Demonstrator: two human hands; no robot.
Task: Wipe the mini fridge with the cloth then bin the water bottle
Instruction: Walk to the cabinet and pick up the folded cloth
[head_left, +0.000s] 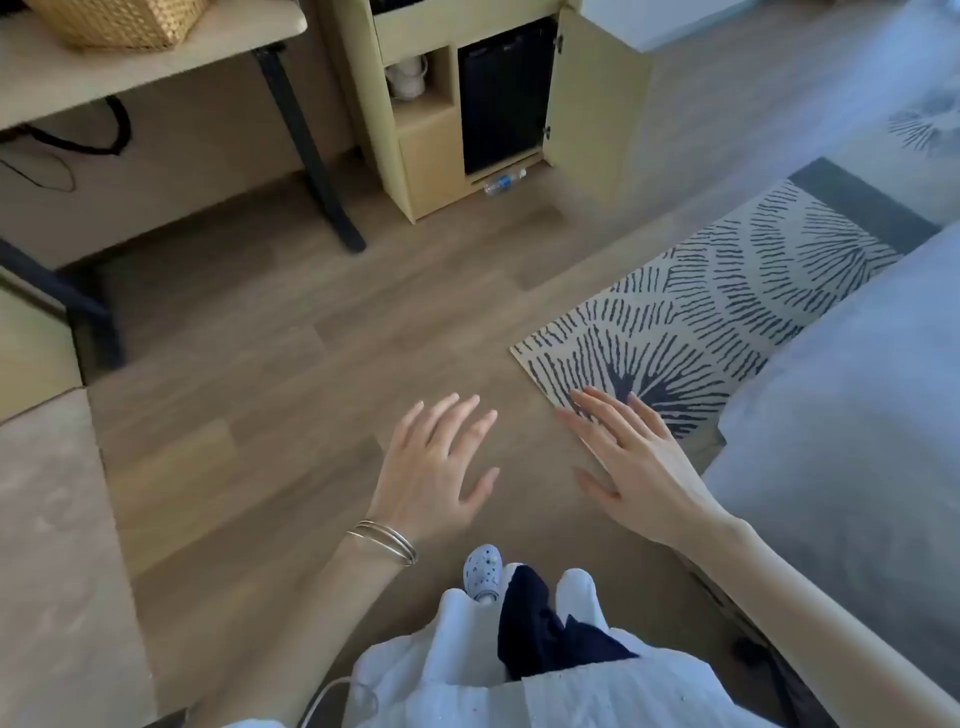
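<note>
A black mini fridge (504, 98) stands inside a light wooden cabinet (426, 150) at the top centre, with the cabinet door (597, 98) swung open to its right. A clear water bottle (505, 181) with a blue label lies on its side on the cabinet's bottom edge, just below the fridge. A dark cloth (540, 639) hangs at my waist over white clothing. My left hand (436, 467) and my right hand (623, 457) hover over the wood floor, far from the fridge. Both hands hold nothing, fingers spread.
A desk (156, 67) with black legs and a wicker basket (119, 21) stands at the upper left, cables beneath it. A patterned rug (727, 306) lies to the right, beside a grey bed (857, 441). White crockery (408, 75) sits in a cabinet shelf.
</note>
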